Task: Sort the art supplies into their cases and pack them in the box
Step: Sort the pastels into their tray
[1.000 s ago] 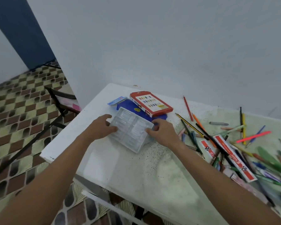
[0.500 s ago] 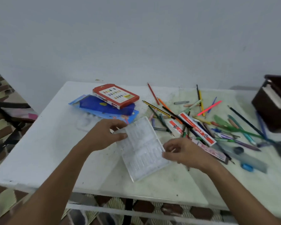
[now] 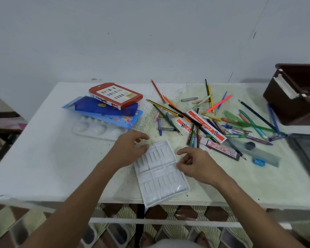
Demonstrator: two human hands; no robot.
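A clear plastic insert tray [image 3: 159, 174] lies flat on the white table [image 3: 43, 158], its near end just over the front edge. My left hand [image 3: 129, 149] hovers at its far left corner, thumb touching the rim, fingers loosely curled and lifted. My right hand [image 3: 195, 163] sits at the tray's right edge with the thumb against it, fingers loosely curled. A red oil pastel box [image 3: 115, 95] rests on a blue pencil pack [image 3: 104, 110] at the back left. Loose pencils, pens and crayons [image 3: 204, 113] lie scattered right of centre. A brown box [image 3: 297, 93] stands at the far right.
A white paint palette [image 3: 95, 128] lies partly under the blue pack. A red-and-white carton [image 3: 206, 126], a clear ruler [image 3: 261, 153], a dark eraser [image 3: 250, 145] and a blue sharpener [image 3: 259, 161] lie among the pencils. A dark tray [image 3: 308, 154] sits at the right edge.
The clear tray came from beside the pastel box to the table's front middle and now lies flat. Both hands have loosened their hold on it. My view has swung right.
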